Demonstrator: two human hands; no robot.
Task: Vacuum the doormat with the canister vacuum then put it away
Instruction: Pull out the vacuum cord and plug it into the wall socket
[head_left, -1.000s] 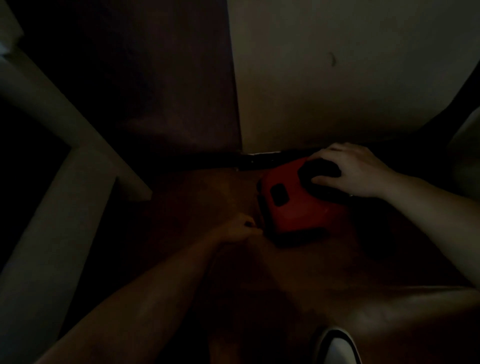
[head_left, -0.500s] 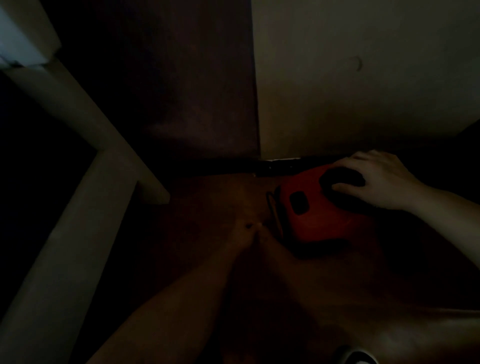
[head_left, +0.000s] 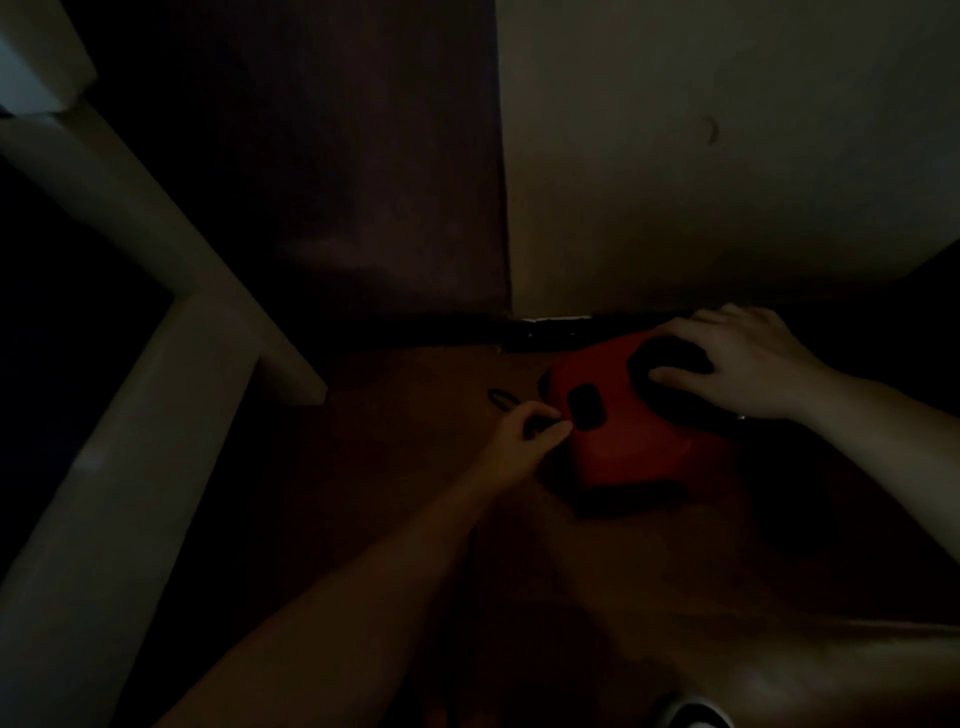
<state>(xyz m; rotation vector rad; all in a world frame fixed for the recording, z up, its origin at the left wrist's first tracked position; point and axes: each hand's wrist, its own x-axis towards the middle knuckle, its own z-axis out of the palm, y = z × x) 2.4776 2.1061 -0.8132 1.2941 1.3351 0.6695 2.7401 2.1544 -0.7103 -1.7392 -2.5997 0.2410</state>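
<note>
Cord (head_left: 497, 397) beside the canister vacuum (head_left: 623, 441) is risking snapping loose; left hand (head_left: 519, 441) is pinching it, right hand (head_left: 737, 364) is lying flat atop

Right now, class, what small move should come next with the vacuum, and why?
Probably feed the cord into the vacuum: the left hand pinches it beside the red body, while the right hand rests on top, steadying it.

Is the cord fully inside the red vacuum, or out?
Out, at least partly: the left hand pinches a thin dark cord beside the red vacuum.
</note>
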